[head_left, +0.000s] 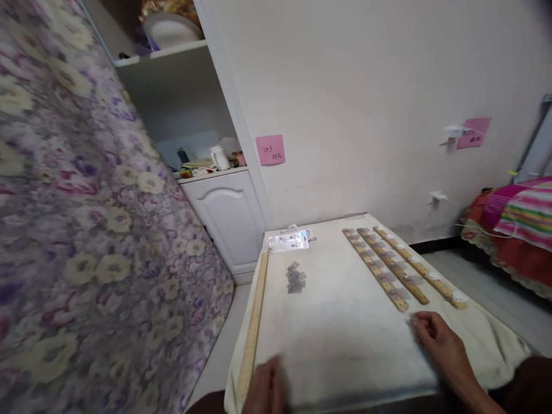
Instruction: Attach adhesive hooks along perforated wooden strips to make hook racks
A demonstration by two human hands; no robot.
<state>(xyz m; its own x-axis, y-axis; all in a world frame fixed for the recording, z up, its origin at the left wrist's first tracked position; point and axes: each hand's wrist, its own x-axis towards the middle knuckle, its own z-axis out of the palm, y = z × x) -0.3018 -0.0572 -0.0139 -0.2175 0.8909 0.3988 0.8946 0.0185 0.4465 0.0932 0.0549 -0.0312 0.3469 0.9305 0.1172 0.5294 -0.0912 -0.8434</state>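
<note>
- Currently, the right hand [440, 342] is at four o'clock from the table's middle, fingers curled inward; I cannot tell whether anything small is pinched between them.
- The left hand [265, 388], at seven o'clock, is blurred, its fingers bunched together; whether it holds something cannot be told.
- Just beyond the right fingertips, toward two o'clock, lie three wooden strips [393, 264] in a row, with small thin pieces along them.
- Beside the left hand, a long wooden stick [257, 299] runs along the table's nine o'clock edge.
- Farther out, at ten o'clock, sits a loose pile of small grey squares [295, 279]; at eleven, a clear packet [288, 240] lies near the far edge of the cloth-covered table [328, 333].
- The step looks like a pause between handlings, both hands clear of pile and strips.
- Taking up a square would probably call for a light fingertip pinch.
</note>
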